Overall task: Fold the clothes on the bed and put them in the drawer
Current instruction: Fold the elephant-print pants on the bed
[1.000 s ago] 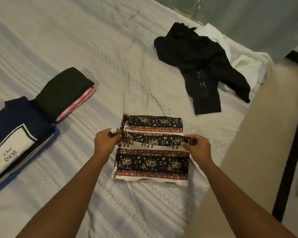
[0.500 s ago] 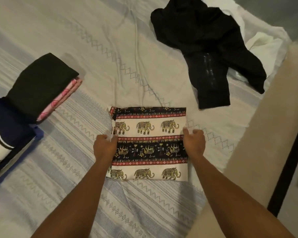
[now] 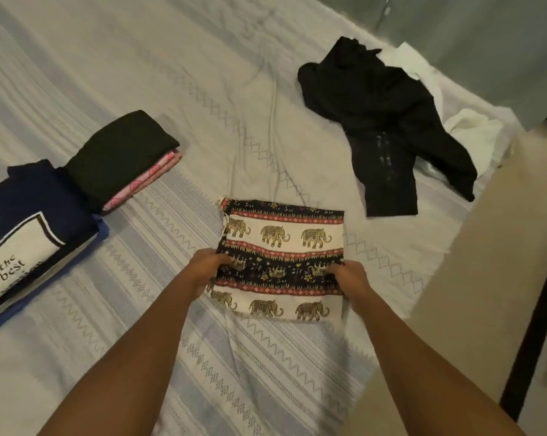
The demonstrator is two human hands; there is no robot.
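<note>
Left grip (image 3: pixel 207 267) and right grip (image 3: pixel 351 275) each clasp a side edge of the folded elephant-print cloth (image 3: pixel 281 237) lying between them on the bed (image 3: pixel 171 73); folding seems done, so next comes lifting it level toward the stack (image 3: pixel 121 152) left of them.

Bedroom in a home, wide bed (image 3: pixel 177 67) under a pale striped sheet (image 3: pixel 266 372), folded clothes (image 3: pixel 118 152) stacked at its left, loose black garment (image 3: pixel 376 114) near the far corner, beige floor (image 3: pixel 473 262) beside, dark-edged cabinet front (image 3: pixel 532 313) at right
</note>
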